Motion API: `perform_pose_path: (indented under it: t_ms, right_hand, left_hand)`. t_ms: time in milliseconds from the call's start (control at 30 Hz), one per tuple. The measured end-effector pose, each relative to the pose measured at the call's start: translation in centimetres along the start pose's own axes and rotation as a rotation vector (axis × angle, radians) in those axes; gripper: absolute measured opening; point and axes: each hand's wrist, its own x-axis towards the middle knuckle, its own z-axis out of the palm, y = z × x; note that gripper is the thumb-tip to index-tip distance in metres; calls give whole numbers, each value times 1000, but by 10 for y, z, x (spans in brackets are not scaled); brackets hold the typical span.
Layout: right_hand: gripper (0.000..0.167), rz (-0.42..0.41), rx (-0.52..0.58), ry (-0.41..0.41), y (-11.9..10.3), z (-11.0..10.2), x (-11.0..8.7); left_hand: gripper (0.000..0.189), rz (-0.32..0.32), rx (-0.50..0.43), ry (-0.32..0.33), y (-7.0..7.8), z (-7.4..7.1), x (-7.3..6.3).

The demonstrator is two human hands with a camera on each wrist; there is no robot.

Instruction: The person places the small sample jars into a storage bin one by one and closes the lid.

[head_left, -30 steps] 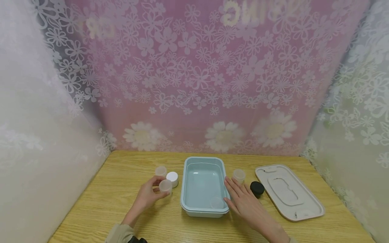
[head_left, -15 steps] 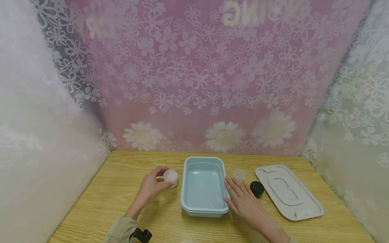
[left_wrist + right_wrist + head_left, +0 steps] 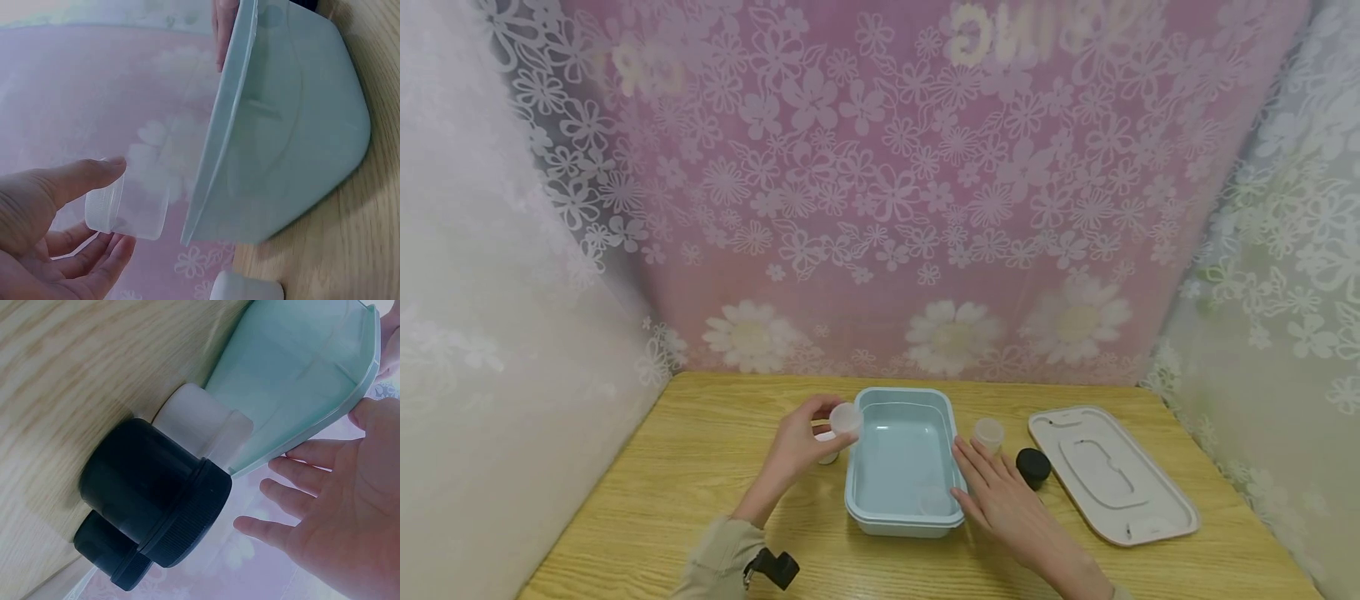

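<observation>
My left hand [image 3: 793, 446] grips a small clear plastic jar [image 3: 846, 419] between thumb and fingers. In the left wrist view this jar [image 3: 144, 206] lies sideways, its ribbed lid towards the palm, beside the container's rim. The light-blue rectangular container [image 3: 904, 528] stands mid-table, with another clear jar [image 3: 934, 500] in its front right corner. My right hand [image 3: 1003, 504] rests with straight fingers on the container's right rim. Behind the left hand, a white jar [image 3: 827, 450] is partly hidden. Beyond the right fingers stands a further clear jar [image 3: 989, 433].
A black jar [image 3: 1033, 467] is right of the right hand. The right wrist view shows a smaller black jar [image 3: 109, 550] beside the large one. A pale flat lid [image 3: 1112, 479] lies at the table's right. Flowered curtains [image 3: 880, 208] enclose the back and sides.
My left hand has lifted the clear jar and carried it right and away from me, past the white jar to the container's left rim. My right hand has stayed put.
</observation>
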Motion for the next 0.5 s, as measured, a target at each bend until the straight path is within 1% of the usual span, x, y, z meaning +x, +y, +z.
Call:
perform_pose_path:
  t_ms: [200,400,500]
  right_hand:
    - [61,-13,-18,17,1,1,0]
    - [61,-10,-24,18,1,1,0]
    - [61,-8,-25,18,1,1,0]
  left_hand:
    - [51,21,-39,-55,7,15,5]
    - [49,50,-6,-112,7,32,5]
    - [49,77,3,-138,7,40,5]
